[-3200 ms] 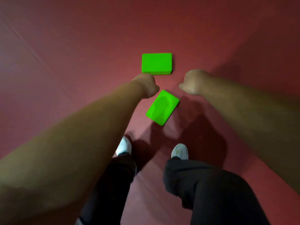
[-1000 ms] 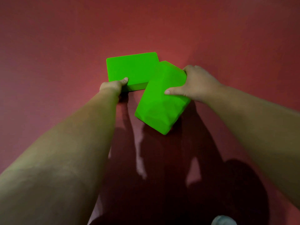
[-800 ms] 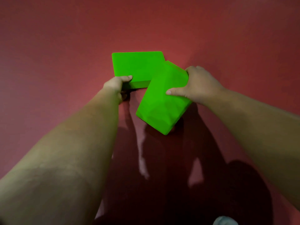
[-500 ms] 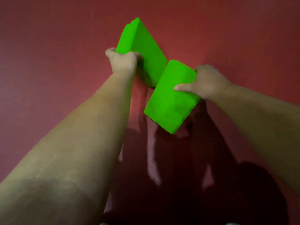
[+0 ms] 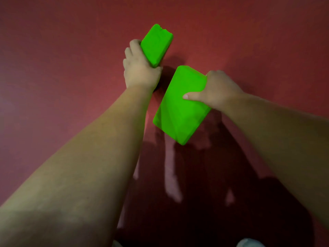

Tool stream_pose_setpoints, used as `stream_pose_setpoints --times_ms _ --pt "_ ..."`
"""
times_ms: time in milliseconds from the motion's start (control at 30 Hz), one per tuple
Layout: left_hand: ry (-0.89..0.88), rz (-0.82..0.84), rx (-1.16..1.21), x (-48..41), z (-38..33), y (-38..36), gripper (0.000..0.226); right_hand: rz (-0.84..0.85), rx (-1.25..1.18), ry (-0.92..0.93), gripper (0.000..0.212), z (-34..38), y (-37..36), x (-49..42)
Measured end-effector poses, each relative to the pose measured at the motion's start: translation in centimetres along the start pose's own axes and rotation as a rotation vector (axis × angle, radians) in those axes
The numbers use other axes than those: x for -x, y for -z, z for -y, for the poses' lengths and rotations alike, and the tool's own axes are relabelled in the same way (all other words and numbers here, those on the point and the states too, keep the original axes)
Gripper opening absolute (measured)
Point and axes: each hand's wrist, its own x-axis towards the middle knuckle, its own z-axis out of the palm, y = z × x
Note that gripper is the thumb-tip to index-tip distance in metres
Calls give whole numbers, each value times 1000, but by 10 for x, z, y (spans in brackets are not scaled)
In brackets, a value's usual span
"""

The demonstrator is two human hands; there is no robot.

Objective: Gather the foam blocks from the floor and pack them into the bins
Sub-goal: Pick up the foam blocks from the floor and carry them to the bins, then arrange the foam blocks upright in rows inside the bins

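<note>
Below both hands, the red floor (image 5: 53, 72) fills the view; no bin is in view. Under the right hand (image 5: 219, 90) is the nearer foam block (image 5: 178, 113), tilted, with its broad face toward the camera. It appears to be held off the floor. The right hand grips it at the upper right long edge: the thumb (image 5: 193, 95) lies flat across the broad face, and the fingers curl round the edge out of sight. Ahead of the left hand (image 5: 140, 72) projects the second foam block (image 5: 156, 45), seen nearly end-on. The left hand is curled round its near end, with the fingers wrapped over the left side. The two blocks are apart. Well below the right hand, at the bottom edge, part of a pale shoe (image 5: 249, 244) shows.

Handling, as a judgement: each block is carried in one hand, so expect low weight. Foam compresses and its surface should offer grip. The far end of the second foam block looks ragged, so hard pinching may tear it. Take hold across the thickness near mid-length, thumb on one broad face and fingers on the opposite face, with moderate pressure.
</note>
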Motion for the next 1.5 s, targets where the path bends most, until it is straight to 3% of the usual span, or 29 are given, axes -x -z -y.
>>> stream_pose_setpoints --times_ms 167,300,400,567,667,767,933,1133,1333,1500 --pt "4 44 -175 39 -8 17 71 -76 -41 -169 104 21 3 48" --pt "54 123 -165 84 -29 54 64 -93 -91 -319 98 28 19 105" --pt "116 184 -79 120 -65 89 68 -76 46 -414 87 21 53 149" --pt "218 312 36 155 -159 170 79 22 147 -468 71 20 153 207" --pt "181 341 61 159 -227 229 86 35 160 -443 74 38 243 229" --pt "165 371 49 145 -297 301 76 -4 149 -452 78 60 348 246" --pt "-32 405 25 113 -404 404 74 -143 149 -522 72 98 503 291" --pt "-364 492 82 133 -510 497 69 -271 43 -719 79 130 617 408" --pt "-681 665 205 237 -615 567 76 -379 -57 -994 88 119 688 582" --pt "-916 801 221 387 -692 613 83 -487 -73 -1221 89 86 719 765"
